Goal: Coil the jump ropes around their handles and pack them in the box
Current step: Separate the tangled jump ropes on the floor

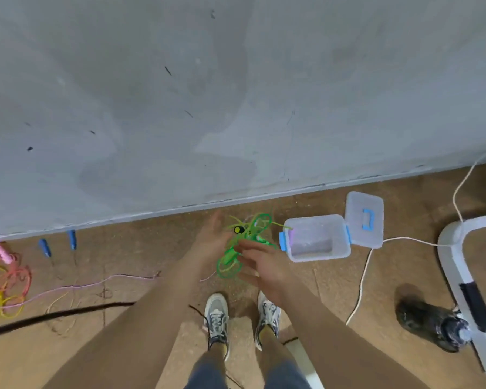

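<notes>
You have the green rope (234,249) loosely bundled between both hands, above the floor just left of the open box (316,256). Left hand (211,238): fingers straight, palm backing the loops. Right hand (260,266): fingers spread against them, likely to stop the coil springing apart. Blur hides any pinch. Lid (365,217) lies back, clearing the drop.

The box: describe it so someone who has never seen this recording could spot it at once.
Follow the foot of the grey wall rightwards along the brown floor, just past the green jump rope. There sits a small translucent box, its lid swung open to the right. Blue latches and a blue lid handle set it apart.
</notes>
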